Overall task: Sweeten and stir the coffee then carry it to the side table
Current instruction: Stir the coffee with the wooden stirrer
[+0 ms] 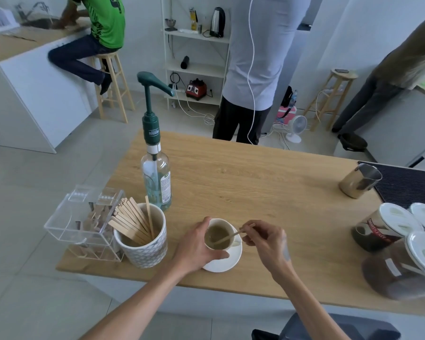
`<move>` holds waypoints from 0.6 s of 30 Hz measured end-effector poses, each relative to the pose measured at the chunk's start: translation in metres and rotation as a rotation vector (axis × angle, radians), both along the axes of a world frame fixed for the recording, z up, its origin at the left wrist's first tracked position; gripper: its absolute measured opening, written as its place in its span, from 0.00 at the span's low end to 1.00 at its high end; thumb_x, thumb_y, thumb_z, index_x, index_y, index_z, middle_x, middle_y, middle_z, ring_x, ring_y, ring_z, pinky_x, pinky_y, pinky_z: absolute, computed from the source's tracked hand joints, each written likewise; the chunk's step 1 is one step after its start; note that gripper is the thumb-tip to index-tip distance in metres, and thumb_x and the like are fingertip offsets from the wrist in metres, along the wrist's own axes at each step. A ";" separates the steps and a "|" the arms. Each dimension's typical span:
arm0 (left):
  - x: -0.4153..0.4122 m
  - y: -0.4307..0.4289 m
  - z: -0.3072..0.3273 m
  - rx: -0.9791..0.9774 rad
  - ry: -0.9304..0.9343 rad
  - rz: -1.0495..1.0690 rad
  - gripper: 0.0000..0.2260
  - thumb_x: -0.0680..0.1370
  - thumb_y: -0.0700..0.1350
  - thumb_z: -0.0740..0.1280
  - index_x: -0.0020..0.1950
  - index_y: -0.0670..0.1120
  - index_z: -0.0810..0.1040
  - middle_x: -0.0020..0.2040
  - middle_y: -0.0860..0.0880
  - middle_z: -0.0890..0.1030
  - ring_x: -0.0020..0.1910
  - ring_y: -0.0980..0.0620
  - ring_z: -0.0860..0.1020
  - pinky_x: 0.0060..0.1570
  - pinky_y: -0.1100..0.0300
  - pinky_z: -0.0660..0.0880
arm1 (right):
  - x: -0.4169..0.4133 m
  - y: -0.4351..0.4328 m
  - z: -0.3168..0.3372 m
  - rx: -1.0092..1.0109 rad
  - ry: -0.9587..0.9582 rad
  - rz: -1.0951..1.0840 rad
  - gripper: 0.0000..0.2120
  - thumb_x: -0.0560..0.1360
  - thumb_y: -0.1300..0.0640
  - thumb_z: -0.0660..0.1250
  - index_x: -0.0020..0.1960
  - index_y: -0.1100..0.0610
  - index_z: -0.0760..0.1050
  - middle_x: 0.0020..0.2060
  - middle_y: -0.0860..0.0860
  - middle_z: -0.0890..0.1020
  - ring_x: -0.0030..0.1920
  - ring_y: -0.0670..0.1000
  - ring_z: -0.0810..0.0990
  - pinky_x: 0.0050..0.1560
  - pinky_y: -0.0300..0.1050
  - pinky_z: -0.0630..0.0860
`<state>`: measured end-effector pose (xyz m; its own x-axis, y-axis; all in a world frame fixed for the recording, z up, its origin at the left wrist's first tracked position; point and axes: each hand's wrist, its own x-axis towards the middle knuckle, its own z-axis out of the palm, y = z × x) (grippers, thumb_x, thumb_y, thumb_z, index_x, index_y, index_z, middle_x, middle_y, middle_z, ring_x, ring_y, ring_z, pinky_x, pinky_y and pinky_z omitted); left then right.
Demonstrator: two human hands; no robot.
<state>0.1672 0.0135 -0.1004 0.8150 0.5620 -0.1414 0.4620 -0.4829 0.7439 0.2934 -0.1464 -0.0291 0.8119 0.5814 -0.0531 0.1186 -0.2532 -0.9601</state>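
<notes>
A white coffee cup (225,225) with pale brown coffee stands on a white saucer (227,262) near the front edge of the wooden table (255,182). My left hand (196,246) wraps around the cup's left side and holds it steady. My right hand (265,238) pinches a wooden stir stick (230,238), whose lower end dips into the coffee. A syrup bottle (156,177) with a green pump stands behind and to the left of the cup.
A patterned mug of wooden stir sticks (142,241) and a clear plastic sachet box (84,222) sit at the left. A steel milk jug (360,180), a black mat (407,185) and lidded coffee jars (388,231) are at the right. A person (258,69) stands beyond the table's far edge.
</notes>
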 end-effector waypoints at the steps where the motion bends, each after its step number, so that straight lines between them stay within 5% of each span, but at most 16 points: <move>1: 0.000 0.000 0.000 -0.001 0.006 0.004 0.48 0.57 0.74 0.76 0.72 0.52 0.69 0.64 0.54 0.80 0.62 0.50 0.78 0.59 0.50 0.78 | 0.004 -0.002 -0.001 0.001 -0.024 -0.039 0.08 0.76 0.65 0.71 0.41 0.57 0.85 0.32 0.55 0.86 0.33 0.54 0.85 0.38 0.49 0.83; 4: 0.000 -0.001 0.001 0.009 0.006 0.010 0.49 0.57 0.73 0.76 0.72 0.52 0.69 0.65 0.53 0.80 0.63 0.50 0.78 0.59 0.51 0.77 | 0.009 0.003 -0.003 0.008 -0.076 -0.190 0.07 0.76 0.64 0.71 0.41 0.56 0.84 0.32 0.54 0.86 0.34 0.57 0.86 0.39 0.52 0.84; 9: 0.000 -0.001 0.001 0.008 -0.009 0.001 0.49 0.59 0.71 0.77 0.74 0.50 0.68 0.66 0.52 0.79 0.65 0.48 0.78 0.58 0.54 0.76 | -0.002 0.007 0.002 -0.033 -0.031 0.011 0.06 0.76 0.64 0.71 0.43 0.57 0.85 0.34 0.52 0.87 0.35 0.51 0.87 0.41 0.50 0.85; 13: 0.000 -0.002 0.003 -0.010 0.007 0.009 0.55 0.62 0.67 0.80 0.82 0.47 0.61 0.77 0.49 0.71 0.75 0.47 0.70 0.71 0.53 0.70 | 0.012 0.000 -0.004 -0.028 -0.102 -0.179 0.08 0.76 0.63 0.70 0.41 0.53 0.84 0.32 0.53 0.86 0.33 0.53 0.86 0.40 0.56 0.85; 18: 0.000 -0.001 0.002 -0.007 0.008 0.008 0.51 0.58 0.71 0.77 0.74 0.49 0.67 0.67 0.50 0.79 0.66 0.48 0.77 0.61 0.51 0.76 | -0.005 0.009 0.001 -0.005 -0.019 -0.025 0.06 0.76 0.65 0.71 0.42 0.57 0.85 0.33 0.51 0.86 0.33 0.50 0.86 0.39 0.47 0.82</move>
